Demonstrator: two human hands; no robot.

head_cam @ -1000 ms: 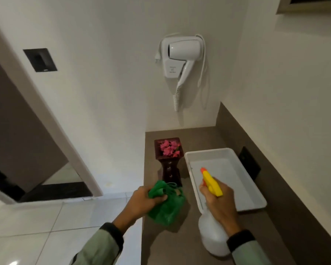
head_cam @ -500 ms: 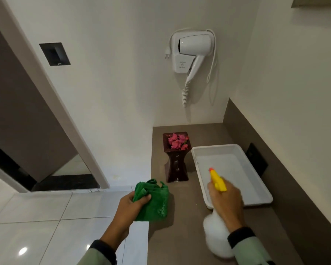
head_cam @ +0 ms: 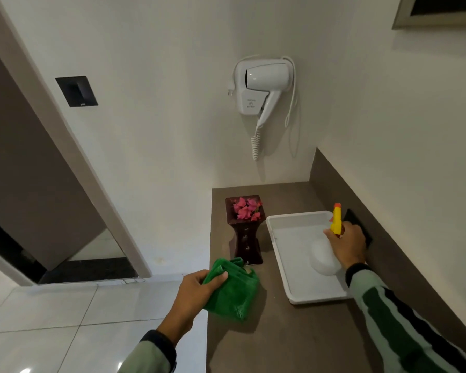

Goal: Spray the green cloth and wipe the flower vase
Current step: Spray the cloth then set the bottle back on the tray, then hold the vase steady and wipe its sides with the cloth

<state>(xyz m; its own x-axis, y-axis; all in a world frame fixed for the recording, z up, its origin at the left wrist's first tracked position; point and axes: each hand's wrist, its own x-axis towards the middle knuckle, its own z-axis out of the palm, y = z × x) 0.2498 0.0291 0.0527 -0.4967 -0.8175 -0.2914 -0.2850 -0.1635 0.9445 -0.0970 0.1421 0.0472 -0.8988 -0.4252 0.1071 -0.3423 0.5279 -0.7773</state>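
Lower centre of frame, left hand [head_cam: 199, 288] is closed on the cloth [head_cam: 233, 289], which hangs just over the bench [head_cam: 293, 332] edge. Vase [head_cam: 244, 232] stands upright directly above the cloth in frame, near but not touching, long axis vertical. Right hand [head_cam: 347, 244] at centre right is wrapped round the spray bottle [head_cam: 324, 258] over the tray [head_cam: 288, 281], nozzle pointing up-frame, away from the cloth. Left hand is nearer the vase; likely next the cloth goes straight up-frame to it.
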